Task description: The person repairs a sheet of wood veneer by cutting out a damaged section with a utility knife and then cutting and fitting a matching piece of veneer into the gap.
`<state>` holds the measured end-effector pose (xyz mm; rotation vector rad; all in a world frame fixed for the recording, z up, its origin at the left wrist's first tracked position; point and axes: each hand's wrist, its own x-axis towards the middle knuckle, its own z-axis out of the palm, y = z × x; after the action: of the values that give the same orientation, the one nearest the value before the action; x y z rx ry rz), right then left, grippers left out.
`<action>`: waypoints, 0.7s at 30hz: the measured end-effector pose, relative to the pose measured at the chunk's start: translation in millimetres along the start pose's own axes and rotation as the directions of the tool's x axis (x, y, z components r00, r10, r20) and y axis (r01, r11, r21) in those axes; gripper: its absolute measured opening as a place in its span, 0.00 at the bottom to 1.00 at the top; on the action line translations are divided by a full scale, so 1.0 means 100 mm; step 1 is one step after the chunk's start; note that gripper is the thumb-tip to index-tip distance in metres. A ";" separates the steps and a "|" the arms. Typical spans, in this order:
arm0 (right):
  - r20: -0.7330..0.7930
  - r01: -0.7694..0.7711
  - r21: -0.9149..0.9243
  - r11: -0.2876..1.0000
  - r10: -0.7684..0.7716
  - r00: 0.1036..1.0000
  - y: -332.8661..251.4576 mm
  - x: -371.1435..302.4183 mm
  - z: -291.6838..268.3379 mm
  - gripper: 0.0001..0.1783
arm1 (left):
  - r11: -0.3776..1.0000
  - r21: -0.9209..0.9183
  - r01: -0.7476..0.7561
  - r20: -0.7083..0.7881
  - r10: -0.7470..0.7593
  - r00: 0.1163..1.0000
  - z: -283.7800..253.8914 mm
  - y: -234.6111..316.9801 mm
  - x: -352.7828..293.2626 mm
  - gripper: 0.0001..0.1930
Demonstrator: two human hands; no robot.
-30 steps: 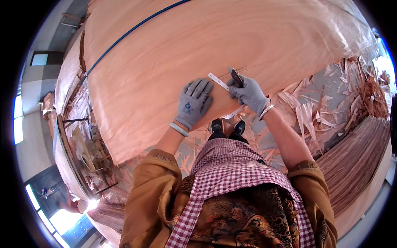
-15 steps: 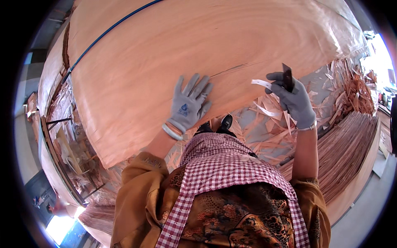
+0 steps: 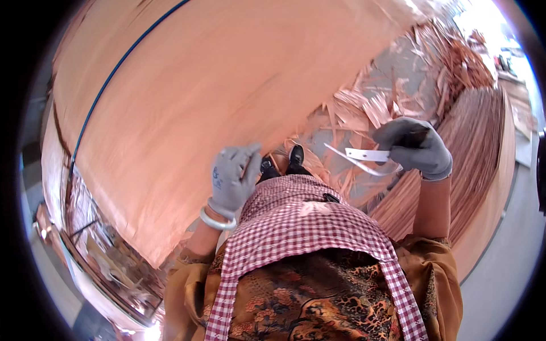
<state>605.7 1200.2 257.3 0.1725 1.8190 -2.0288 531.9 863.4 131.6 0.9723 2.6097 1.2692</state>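
My right hand (image 3: 424, 150), in a grey glove, is closed around a dark flat blade (image 3: 417, 136), mostly hidden by the fingers. From the same hand a white tape strip with small holes (image 3: 364, 154) sticks out to the left, with a second length curling below it. My left hand (image 3: 232, 177), gloved alike and a little blurred, hovers by the near edge of a large reddish wood veneer sheet (image 3: 187, 108). Its fingers are loosely bent, thumb apart, with nothing seen in them; whether it touches the sheet I cannot tell.
A blue hose or cord (image 3: 108, 79) runs across the sheet's left side. Torn veneer scraps (image 3: 364, 108) litter the floor ahead and to the right. A tall stack of veneer (image 3: 466, 142) stands on the right. A metal-framed rack (image 3: 105, 267) with scraps lies at the left.
My left hand has lifted from lying flat on the sheet and drawn back, its fingers now bent. The right hand has turned and shifted outward with the blade and tape. The view has swung right.
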 end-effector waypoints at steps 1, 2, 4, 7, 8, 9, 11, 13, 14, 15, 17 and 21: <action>-0.027 0.105 0.073 0.992 -0.103 0.994 0.07 -0.13 -0.01 0.21 | 0.989 -0.137 0.063 0.103 -0.049 0.993 0.01 0.18 0.01 0.08; -0.012 0.049 0.107 0.993 -0.048 0.999 0.12 -0.24 -0.02 0.21 | 0.958 -0.249 0.140 0.211 -0.087 0.974 0.02 0.30 0.04 0.07; 0.028 -0.065 0.178 0.982 0.061 0.998 0.24 -0.52 -0.06 0.22 | 0.975 -0.221 0.029 0.176 0.011 0.984 0.08 0.34 0.07 0.06; 0.107 -0.116 0.222 0.968 0.094 0.990 0.58 -0.84 0.05 0.20 | 0.987 -0.155 0.038 0.168 -0.012 0.986 0.06 0.21 0.11 0.06; 0.124 -0.164 0.243 0.956 0.137 0.983 0.66 -0.91 0.17 0.20 | 0.984 -0.162 0.069 0.166 -0.042 0.985 0.02 0.20 0.15 0.06; 0.150 -0.224 0.081 0.971 0.210 0.966 0.95 -0.92 0.32 0.20 | 0.981 -0.169 0.099 0.164 -0.072 0.984 -0.01 0.18 0.18 0.06; 0.120 -0.311 -0.162 0.937 0.331 0.936 1.52 -0.99 0.55 0.18 | 0.992 -0.118 0.035 0.109 -0.022 0.994 -0.02 0.10 0.30 0.07; 0.037 -0.382 -0.335 0.861 0.418 0.908 2.21 -1.16 0.76 0.16 | 0.995 -0.099 -0.027 0.078 0.034 0.996 0.04 0.09 0.45 0.07; -0.047 -0.369 -0.302 0.879 0.373 0.927 2.28 -1.17 0.87 0.16 | 0.995 -0.089 -0.048 0.072 0.055 0.996 0.03 0.10 0.51 0.07; -0.131 -0.421 -0.340 0.841 0.401 0.907 2.29 -1.22 0.91 0.16 | 0.994 -0.081 -0.070 0.068 0.076 0.995 0.06 0.12 0.58 0.07; -0.309 -0.561 -0.425 0.710 0.469 0.827 2.25 -1.26 0.94 0.21 | 0.992 -0.079 -0.095 0.071 0.101 0.992 0.14 0.19 0.71 0.07; -0.431 -0.660 -0.414 0.627 0.503 0.749 2.30 -1.46 0.80 0.28 | 0.992 -0.012 -0.122 0.147 0.122 0.982 0.46 0.46 1.08 0.09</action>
<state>839.9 1138.5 108.1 0.8063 2.0635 -1.0078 484.3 977.5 156.0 1.1936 2.4704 1.1757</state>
